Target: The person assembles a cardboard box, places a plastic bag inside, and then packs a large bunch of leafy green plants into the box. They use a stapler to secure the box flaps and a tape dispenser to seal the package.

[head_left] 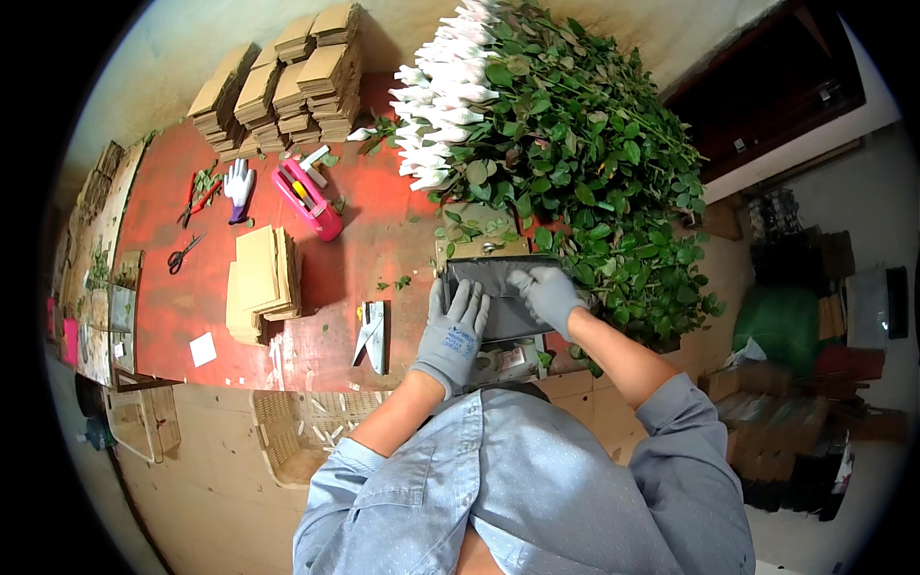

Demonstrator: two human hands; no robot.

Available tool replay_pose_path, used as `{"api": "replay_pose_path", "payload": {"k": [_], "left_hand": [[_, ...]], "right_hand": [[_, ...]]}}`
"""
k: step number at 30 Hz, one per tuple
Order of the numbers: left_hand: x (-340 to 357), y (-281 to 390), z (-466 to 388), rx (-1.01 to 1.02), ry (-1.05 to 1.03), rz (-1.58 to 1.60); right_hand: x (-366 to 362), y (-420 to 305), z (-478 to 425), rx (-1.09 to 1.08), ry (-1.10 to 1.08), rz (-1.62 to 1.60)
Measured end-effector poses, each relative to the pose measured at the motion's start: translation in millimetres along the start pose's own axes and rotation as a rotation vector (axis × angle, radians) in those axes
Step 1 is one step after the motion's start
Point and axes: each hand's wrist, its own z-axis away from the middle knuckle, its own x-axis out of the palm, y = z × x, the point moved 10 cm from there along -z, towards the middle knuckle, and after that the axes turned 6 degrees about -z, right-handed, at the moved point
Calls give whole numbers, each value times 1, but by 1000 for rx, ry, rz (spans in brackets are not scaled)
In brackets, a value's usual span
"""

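Both hands wear grey gloves. A dark grey sheet (507, 316), perhaps plastic, lies before me in a metal-edged tray or frame. My left hand (453, 334) rests flat on its left edge, fingers pointing away from me. Over the sheet's upper right part is my right hand (546, 295), fingers curled; whether it pinches the sheet cannot be told. Just beyond stands a brass-coloured metal plate (471, 249) with a knob. A plier-type stapler (371, 338) lies left of my left hand. Many leafy stems (575, 144), their heads in white mesh sleeves (445, 93), are piled behind and to the right.
On the red table (180, 287) are cardboard pieces (262, 277), a pink tape dispenser (307, 200), a white-and-purple glove (238, 188), scissors (185, 253) and red-handled pruning shears (198, 200). Cardboard stacks (287, 86) stand at the back. A plastic basket (287, 438) is below the front edge.
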Motion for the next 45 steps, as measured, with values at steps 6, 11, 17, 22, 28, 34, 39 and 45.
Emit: {"api": "replay_pose_path", "payload": {"k": [6, 11, 17, 22, 28, 34, 39, 45], "left_hand": [[8, 5, 1, -80, 67, 22], [1, 1, 2, -110, 119, 110], [-3, -7, 6, -133, 168, 205], [1, -16, 20, -152, 251, 174], [-7, -27, 37, -176, 244, 329], [-4, -62, 84, -365, 393, 579], [39, -111, 131, -729, 396, 795], [58, -158, 158, -1042, 551, 992]], "right_hand": [[-2, 27, -20, 21, 26, 343], [-12, 41, -23, 21, 19, 566], [-59, 40, 25, 147, -53, 988], [-57, -4, 53, -40, -88, 924], [26, -35, 12, -575, -76, 852], [98, -147, 0, -971, -191, 624], [234, -209, -104, -609, -499, 219], [334, -223, -227, -605, -310, 442]]}}
